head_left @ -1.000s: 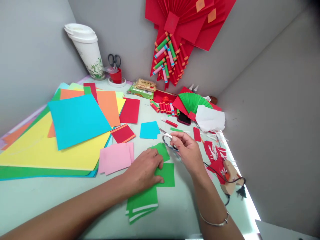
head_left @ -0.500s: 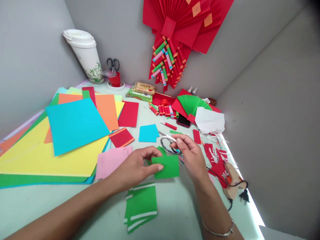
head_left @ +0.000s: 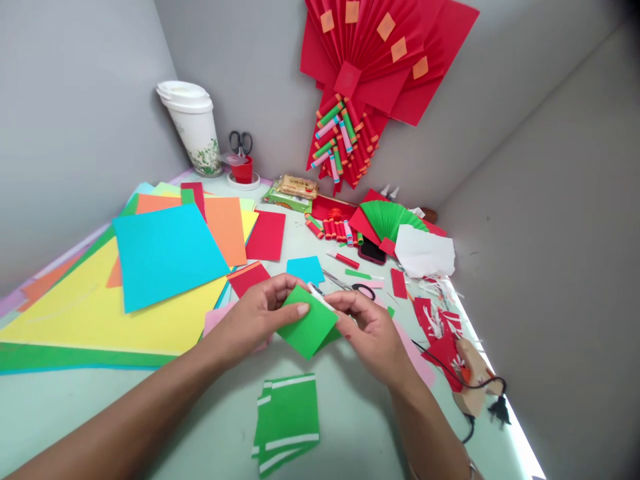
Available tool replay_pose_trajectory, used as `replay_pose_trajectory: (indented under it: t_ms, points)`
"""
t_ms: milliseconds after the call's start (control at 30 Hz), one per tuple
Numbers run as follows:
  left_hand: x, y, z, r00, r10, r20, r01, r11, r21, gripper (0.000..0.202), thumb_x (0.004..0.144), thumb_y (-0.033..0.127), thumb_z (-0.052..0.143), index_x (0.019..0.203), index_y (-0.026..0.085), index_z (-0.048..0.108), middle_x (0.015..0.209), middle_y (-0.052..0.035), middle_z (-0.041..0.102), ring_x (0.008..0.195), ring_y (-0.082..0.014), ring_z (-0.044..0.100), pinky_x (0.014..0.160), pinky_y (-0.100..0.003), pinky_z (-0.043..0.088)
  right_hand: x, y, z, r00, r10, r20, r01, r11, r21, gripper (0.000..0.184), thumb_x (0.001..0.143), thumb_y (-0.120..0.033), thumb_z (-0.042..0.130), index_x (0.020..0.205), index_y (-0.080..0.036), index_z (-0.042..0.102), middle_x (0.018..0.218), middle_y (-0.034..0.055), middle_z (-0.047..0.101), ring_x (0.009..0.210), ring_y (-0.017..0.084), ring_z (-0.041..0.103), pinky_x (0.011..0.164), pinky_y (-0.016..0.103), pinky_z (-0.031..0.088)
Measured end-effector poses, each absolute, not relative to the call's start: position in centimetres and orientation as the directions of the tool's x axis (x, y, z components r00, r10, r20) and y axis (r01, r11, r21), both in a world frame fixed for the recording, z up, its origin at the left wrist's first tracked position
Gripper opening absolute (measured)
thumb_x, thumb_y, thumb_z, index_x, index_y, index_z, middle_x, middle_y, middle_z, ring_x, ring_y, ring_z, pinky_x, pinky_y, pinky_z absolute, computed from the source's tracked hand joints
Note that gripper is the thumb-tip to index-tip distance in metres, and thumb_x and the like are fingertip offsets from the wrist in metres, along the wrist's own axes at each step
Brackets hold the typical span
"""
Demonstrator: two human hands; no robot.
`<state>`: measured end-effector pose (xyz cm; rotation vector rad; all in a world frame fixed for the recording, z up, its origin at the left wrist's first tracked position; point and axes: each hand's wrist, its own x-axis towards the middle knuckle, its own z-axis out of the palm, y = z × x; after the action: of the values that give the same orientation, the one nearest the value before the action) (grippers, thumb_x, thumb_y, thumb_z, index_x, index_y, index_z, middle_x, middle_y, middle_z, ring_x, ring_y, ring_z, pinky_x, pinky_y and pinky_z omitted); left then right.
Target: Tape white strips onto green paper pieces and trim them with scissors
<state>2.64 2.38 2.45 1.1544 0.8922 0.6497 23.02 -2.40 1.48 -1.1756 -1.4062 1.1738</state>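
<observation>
My left hand (head_left: 267,310) pinches a green paper piece (head_left: 307,327), with the thumb on its face and fingers behind. My right hand (head_left: 367,327) is closed at the paper's right edge around a white tape roll (head_left: 320,295), seen nearly edge-on along the paper's upper edge. Part of the roll is hidden by the paper and fingers. Below the hands lies a stack of green paper pieces (head_left: 290,417) with white strips along their edges. Scissors (head_left: 364,291) with dark handles rest on the table just beyond my right hand.
Large coloured sheets (head_left: 170,257) cover the left side. Small paper rolls (head_left: 340,230), a red glue pen (head_left: 344,259), a phone (head_left: 373,251) and a green paper fan (head_left: 387,219) lie at the back. Right are red scraps (head_left: 443,353) and a corded beige tool (head_left: 473,373).
My right hand has brought the tape roll left and down against the green paper. The left hand has tilted the paper and raised it slightly. The view has shifted a little.
</observation>
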Motion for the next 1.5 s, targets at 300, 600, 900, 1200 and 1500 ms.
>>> replay_pose_trajectory:
  t_ms: [300, 600, 900, 1200, 1500]
  points:
    - [2.8, 2.2, 2.8, 0.483, 0.836, -0.261, 0.095, 0.246, 0.965, 0.025, 0.077, 0.038, 0.074, 0.087, 0.019, 0.061, 0.082, 0.0004, 0.067, 0.077, -0.0176, 0.062, 0.070, -0.027, 0.048, 22.3, -2.5, 1.9, -0.133, 0.988, 0.083, 0.173, 0.106, -0.979, 0.016, 0.089, -0.024, 0.064, 0.103, -0.025, 0.071, 0.100, 0.0015, 0.076, 0.093, 0.016, 0.070, 0.084, 0.031, 0.054]
    - [2.1, 2.0, 3.4, 0.537, 0.763, -0.360, 0.078, 0.381, 0.921, 0.022, 0.073, 0.032, 0.076, 0.086, 0.018, 0.065, 0.078, 0.0004, 0.069, 0.073, -0.0181, 0.065, 0.068, -0.028, 0.049, 22.3, -2.7, 1.4, -0.171, 0.984, -0.056, 0.146, -0.031, -0.989, 0.022, 0.088, -0.027, 0.064, 0.110, -0.024, 0.068, 0.083, -0.0008, 0.068, 0.074, 0.014, 0.063, 0.067, 0.026, 0.050]
    - [1.4, 2.2, 4.5, 0.558, 0.781, -0.280, -0.002, 0.338, 0.941, 0.021, 0.076, 0.036, 0.077, 0.078, 0.019, 0.064, 0.070, 0.0030, 0.063, 0.063, -0.0127, 0.059, 0.059, -0.022, 0.047, 23.8, -2.9, 1.6, -0.355, 0.933, -0.057, 0.030, -0.049, -0.998, 0.034, 0.100, -0.047, 0.049, 0.111, -0.025, 0.073, 0.055, -0.0066, 0.046, 0.051, 0.010, 0.046, 0.054, 0.025, 0.037]
    - [1.2, 2.3, 4.8, 0.515, 0.824, -0.234, 0.022, 0.260, 0.965, 0.024, 0.075, 0.041, 0.075, 0.077, 0.019, 0.064, 0.070, 0.0013, 0.064, 0.063, -0.0140, 0.059, 0.058, -0.023, 0.049, 23.6, -3.2, 1.3, -0.419, 0.894, -0.159, 0.069, -0.143, -0.987, 0.021, 0.093, -0.039, 0.062, 0.104, -0.023, 0.068, 0.053, -0.0085, 0.051, 0.044, 0.009, 0.046, 0.050, 0.024, 0.038]
    - [1.4, 2.6, 4.3, 0.379, 0.906, -0.188, 0.114, 0.156, 0.981, 0.021, 0.075, 0.038, 0.077, 0.083, 0.019, 0.071, 0.081, -0.0006, 0.072, 0.075, -0.0183, 0.065, 0.067, -0.026, 0.053, 23.6, -2.4, 1.6, -0.253, 0.961, -0.114, 0.143, -0.079, -0.987, 0.024, 0.094, -0.044, 0.058, 0.089, -0.021, 0.065, 0.061, -0.0030, 0.063, 0.056, 0.012, 0.050, 0.057, 0.026, 0.038]
